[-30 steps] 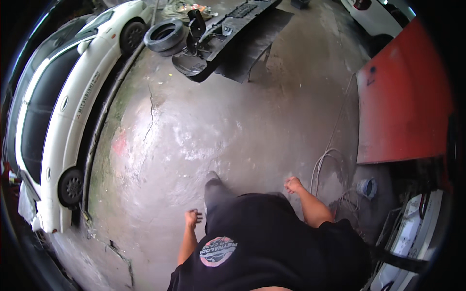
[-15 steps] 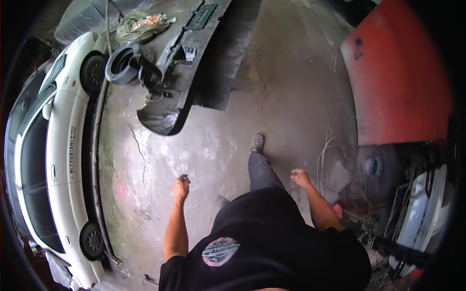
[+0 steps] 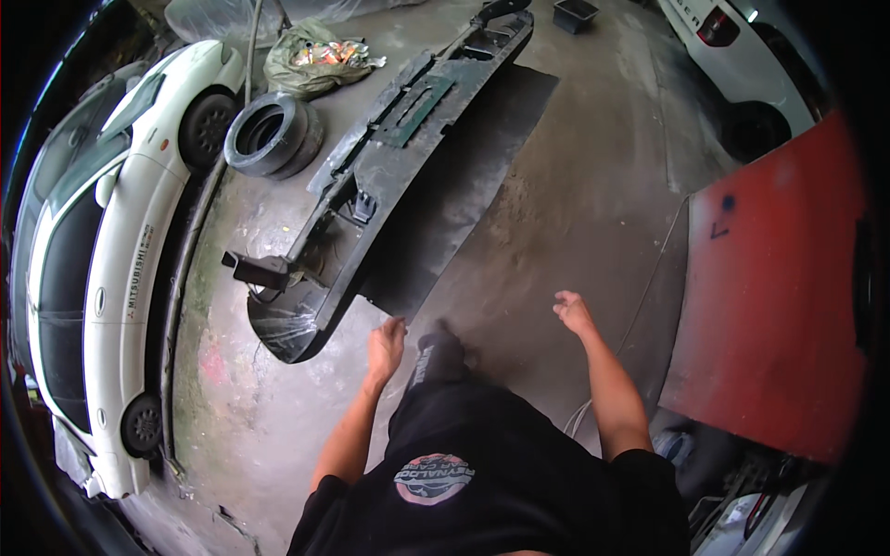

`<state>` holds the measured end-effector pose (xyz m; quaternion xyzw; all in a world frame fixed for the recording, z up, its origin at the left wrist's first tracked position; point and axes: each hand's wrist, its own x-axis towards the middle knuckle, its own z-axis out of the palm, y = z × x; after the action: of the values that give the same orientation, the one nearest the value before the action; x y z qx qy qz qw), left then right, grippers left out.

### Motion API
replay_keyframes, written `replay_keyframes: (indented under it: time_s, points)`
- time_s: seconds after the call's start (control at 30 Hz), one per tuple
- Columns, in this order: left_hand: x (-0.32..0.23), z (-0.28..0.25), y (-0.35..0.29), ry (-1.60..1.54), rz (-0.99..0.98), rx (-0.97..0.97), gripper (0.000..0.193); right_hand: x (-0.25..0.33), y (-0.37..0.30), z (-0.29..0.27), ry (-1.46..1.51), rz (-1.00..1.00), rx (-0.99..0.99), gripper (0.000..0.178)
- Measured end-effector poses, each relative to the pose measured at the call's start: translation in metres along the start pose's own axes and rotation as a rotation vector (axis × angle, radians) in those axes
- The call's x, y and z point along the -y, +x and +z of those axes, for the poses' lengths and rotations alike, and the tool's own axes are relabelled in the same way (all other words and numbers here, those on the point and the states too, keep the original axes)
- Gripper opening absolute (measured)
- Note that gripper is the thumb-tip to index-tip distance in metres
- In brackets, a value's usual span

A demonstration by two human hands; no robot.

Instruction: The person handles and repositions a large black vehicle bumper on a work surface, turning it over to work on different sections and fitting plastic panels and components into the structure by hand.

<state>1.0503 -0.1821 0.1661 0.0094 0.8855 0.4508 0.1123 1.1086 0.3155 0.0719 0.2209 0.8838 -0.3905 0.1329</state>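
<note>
Head view: the black bumper point(image 3: 397, 169) lies ahead-left, long axis running near-left to far-right, the left hand point(image 3: 386, 345) nearer than the right hand point(image 3: 571, 310) (both half-open, nothing visibly held).

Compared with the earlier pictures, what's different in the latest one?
The person has moved forward: the long black plastic bumper now shows closer and lower, near the left hand, and the red painted panel reaches lower too, right of the right hand. Neither hand has visibly taken hold of or released anything. The white car stays parked on the left.
</note>
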Motion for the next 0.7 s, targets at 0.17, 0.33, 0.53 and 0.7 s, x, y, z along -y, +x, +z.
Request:
replay_keyframes:
  time_s: [0.17,0.33,0.53,0.7]
  points:
    - [-0.053,0.018,0.099,0.110,0.164,-0.364,0.020,0.157,0.093,-0.062,-0.238,-0.155,0.111,0.039]
    - [-0.065,0.019,0.206,0.413,0.096,-0.546,0.060,0.220,0.193,-0.093,-0.437,-0.217,0.325,0.042]
    - [-0.049,0.028,0.275,0.633,-0.194,-0.366,0.080,0.231,0.300,-0.145,-0.499,-0.175,0.390,0.044]
    - [-0.026,0.042,0.303,0.687,-0.374,-0.326,0.072,0.253,0.398,-0.166,-0.650,-0.435,0.351,0.044]
